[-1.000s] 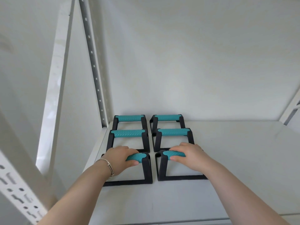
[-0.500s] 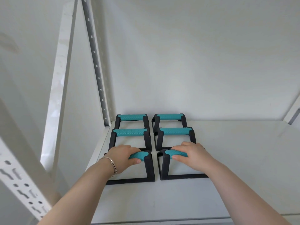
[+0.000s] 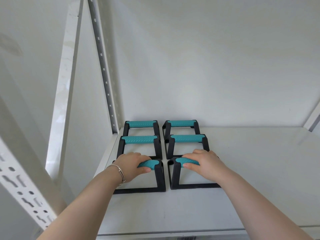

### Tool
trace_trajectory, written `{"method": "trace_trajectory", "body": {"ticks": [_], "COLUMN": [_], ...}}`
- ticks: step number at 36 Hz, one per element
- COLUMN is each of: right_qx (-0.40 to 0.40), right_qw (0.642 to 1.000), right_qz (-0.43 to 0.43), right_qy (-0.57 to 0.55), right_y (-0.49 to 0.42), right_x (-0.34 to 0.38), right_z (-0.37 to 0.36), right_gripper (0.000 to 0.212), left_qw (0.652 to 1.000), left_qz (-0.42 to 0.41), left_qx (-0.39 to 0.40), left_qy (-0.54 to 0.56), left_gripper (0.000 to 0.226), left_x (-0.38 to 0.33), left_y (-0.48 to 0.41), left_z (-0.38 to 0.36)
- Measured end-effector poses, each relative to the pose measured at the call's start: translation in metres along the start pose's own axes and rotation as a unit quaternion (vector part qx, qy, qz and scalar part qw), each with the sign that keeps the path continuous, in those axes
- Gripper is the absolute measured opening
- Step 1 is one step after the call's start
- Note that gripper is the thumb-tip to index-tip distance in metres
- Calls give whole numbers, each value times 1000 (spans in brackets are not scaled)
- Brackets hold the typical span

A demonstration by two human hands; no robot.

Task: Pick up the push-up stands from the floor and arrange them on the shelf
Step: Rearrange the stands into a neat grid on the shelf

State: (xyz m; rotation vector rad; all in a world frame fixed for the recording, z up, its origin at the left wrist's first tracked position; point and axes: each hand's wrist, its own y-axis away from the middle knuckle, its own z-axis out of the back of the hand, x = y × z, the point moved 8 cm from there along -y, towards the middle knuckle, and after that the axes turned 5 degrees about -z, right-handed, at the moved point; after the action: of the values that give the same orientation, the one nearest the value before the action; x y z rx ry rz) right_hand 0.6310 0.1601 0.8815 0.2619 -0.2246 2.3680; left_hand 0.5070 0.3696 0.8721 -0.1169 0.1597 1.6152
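Several black push-up stands with teal grips stand on the white shelf (image 3: pixel 251 170) in two columns. My left hand (image 3: pixel 133 163) wraps the teal grip of the front left stand (image 3: pixel 159 177). My right hand (image 3: pixel 202 163) wraps the grip of the front right stand (image 3: pixel 174 177). Both front stands rest flat on the shelf, side by side. Behind them are the middle left stand (image 3: pixel 138 139), the middle right stand (image 3: pixel 188 138), the back left stand (image 3: pixel 141 124) and the back right stand (image 3: pixel 181 123) near the wall.
A perforated grey upright (image 3: pixel 102 66) rises at the shelf's back left corner. A white slotted post (image 3: pixel 22 184) crosses the lower left. The shelf's front edge (image 3: pixel 173 234) is below my forearms, and bare shelf surface extends to the right.
My hands stay closed on the two front stands. The view has shifted slightly; the stands sit in the same places on the shelf.
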Motion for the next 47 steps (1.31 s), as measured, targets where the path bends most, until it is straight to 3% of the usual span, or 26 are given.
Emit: {"method": "trace_trajectory", "body": {"ticks": [41, 47], "right_qx": [1, 17], "right_qw": [1000, 1000], "right_qz": [-18, -19], "right_qy": [-4, 6], "right_y": [2, 0], "right_x": [-3, -2], "right_z": [-3, -3], "right_gripper": [44, 44], "left_qw": [1000, 998], "left_qz": [17, 49], "left_qx": [15, 27], "left_qy": [-6, 34], "left_gripper": [45, 59], "left_x": [4, 6], "left_y": [-4, -7], "left_z": [-4, 2]}}
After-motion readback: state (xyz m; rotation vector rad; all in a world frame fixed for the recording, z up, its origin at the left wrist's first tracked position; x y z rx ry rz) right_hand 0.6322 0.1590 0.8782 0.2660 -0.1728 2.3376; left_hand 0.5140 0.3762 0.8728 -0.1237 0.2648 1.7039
